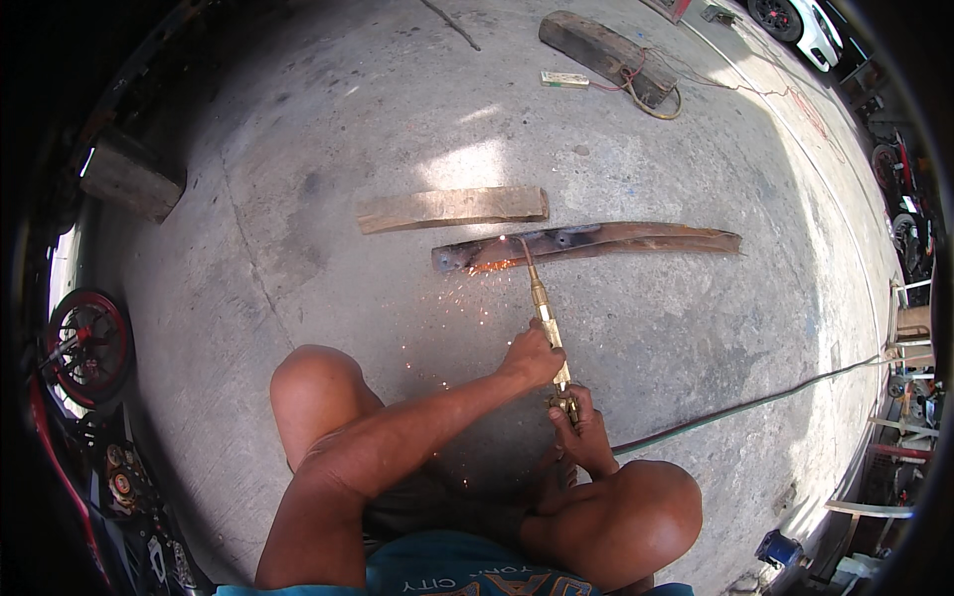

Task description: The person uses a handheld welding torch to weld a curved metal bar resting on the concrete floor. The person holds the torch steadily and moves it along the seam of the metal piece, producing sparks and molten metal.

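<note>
A brass gas torch (550, 323) is in both my hands, its tip angled away from me. My left hand (532, 356) wraps round the middle of its body. Lower down, at the valve end, my right hand (585, 431) grips the torch, thumb and fingers by the knobs. The tip meets a long rusty metal bar (636, 238) lying on the concrete, left of the bar's middle. Orange sparks spray from there toward me and to the left. Just beyond the bar lies a wooden block (457, 207).
A dark timber block (606, 55) with wires and a small pale box (564, 79) lies farther off. A hose (745, 400) runs right across the floor (328, 199). Motorcycle parts (89, 348) stand at the left, another wood block (134, 179) beyond them, a blue can (782, 548) at the lower right.
</note>
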A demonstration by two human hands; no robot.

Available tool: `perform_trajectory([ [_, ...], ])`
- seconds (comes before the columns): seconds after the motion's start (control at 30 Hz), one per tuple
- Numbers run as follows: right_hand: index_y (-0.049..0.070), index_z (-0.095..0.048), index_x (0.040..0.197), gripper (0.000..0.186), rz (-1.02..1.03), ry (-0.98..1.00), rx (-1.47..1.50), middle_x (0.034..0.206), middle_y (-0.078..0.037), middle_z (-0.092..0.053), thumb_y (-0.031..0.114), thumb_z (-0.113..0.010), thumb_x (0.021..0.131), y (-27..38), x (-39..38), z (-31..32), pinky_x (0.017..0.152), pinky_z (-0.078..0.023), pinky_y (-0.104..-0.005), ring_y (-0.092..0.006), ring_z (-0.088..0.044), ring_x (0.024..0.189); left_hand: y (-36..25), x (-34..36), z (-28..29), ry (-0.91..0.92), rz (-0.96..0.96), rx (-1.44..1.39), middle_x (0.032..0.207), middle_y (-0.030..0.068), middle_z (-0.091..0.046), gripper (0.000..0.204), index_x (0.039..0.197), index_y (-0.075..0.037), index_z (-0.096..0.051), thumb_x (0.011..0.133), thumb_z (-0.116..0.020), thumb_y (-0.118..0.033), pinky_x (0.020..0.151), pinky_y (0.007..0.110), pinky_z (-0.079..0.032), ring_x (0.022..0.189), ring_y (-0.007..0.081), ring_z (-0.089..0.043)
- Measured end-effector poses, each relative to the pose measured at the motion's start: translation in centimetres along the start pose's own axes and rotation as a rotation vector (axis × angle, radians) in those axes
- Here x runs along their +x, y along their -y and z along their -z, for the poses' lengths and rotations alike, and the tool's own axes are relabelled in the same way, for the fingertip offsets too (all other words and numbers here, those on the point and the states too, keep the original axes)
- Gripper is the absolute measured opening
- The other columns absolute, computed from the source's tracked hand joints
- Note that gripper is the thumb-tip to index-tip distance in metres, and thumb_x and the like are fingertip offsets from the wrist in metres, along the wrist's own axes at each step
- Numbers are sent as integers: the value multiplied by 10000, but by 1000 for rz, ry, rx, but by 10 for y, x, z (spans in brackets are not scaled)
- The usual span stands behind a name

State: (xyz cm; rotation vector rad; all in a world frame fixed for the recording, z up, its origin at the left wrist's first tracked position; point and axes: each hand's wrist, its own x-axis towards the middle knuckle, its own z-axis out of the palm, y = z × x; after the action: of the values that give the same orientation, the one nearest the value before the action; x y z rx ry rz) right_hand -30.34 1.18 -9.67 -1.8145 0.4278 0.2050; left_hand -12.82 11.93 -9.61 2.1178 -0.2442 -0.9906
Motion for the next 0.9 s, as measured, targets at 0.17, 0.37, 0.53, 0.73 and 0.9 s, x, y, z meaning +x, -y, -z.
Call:
perform_trajectory([
  [0.17,93,-479,1256,354,-38,22,13,931,-150,-729,186,-697,992,-1,1,0,741,-546,-375,-250,-724,824,6,3,-1,-4,-65,6,1065,403,-653,705,1351,234,-318,872,-622,-185,898,475,-576,1034,494,-682],
  [0.37,96,-455,1249,390,-45,-4,-2,948,-149,-726,182,-719,975,0,-1,0,757,-547,-382,-255,-726,843,1,0,1,19,-9,-27,1146,357,-652,626,1335,150,-431,911,-683,-236,961,483,-539,1117,480,-654],
  [0.53,103,-436,1245,427,-56,-16,-6,921,-142,-716,207,-738,962,3,0,-3,742,-546,-388,-254,-718,818,7,4,0,3,-75,0,1040,400,-659,701,1351,237,-312,877,-620,-178,871,472,-591,1006,494,-691],
  [0.73,104,-434,1241,434,-85,-17,-21,896,-136,-707,218,-744,959,-3,-1,0,728,-544,-391,-251,-712,799,-1,1,0,29,16,-33,1123,316,-674,575,1314,111,-462,907,-695,-222,939,476,-546,1083,453,-677],
  [0.9,101,-436,1246,430,-61,-17,-10,890,-134,-702,217,-739,963,-7,0,-1,728,-544,-388,-244,-706,792,3,3,-1,15,4,-24,1129,317,-672,586,1323,114,-457,910,-691,-231,943,475,-545,1086,449,-676],
])
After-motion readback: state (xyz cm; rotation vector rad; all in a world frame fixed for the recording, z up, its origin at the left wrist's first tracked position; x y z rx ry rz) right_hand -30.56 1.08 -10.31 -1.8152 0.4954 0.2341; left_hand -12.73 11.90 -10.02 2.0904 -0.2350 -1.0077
